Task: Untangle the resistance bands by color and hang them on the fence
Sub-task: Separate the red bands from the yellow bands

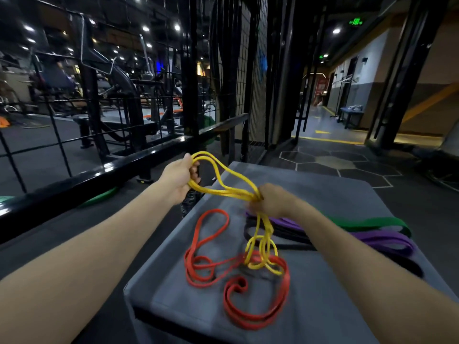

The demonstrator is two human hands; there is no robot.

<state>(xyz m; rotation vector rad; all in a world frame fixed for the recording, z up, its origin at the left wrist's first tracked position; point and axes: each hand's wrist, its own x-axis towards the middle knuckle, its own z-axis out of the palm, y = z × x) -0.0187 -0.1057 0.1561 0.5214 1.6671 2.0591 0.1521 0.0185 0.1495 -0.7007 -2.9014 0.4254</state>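
Observation:
Thin yellow bands (231,180) stretch between both hands above a grey padded box (335,306). My left hand (180,178) grips their far loops, and my right hand (269,199) pinches them in the middle. Their lower loops hang down onto the red bands (250,316), which lie coiled on the box. Behind my right arm lie purple bands (387,240), a black band (288,234) and a green band (372,223). The black wire fence (52,125) with its thick lower rail (82,184) stands to the left.
A green band (99,198) lies on the floor under the fence rail. Gym machines stand beyond the fence. A mesh panel and black posts rise ahead of the box. A corridor with a blue table opens at the right.

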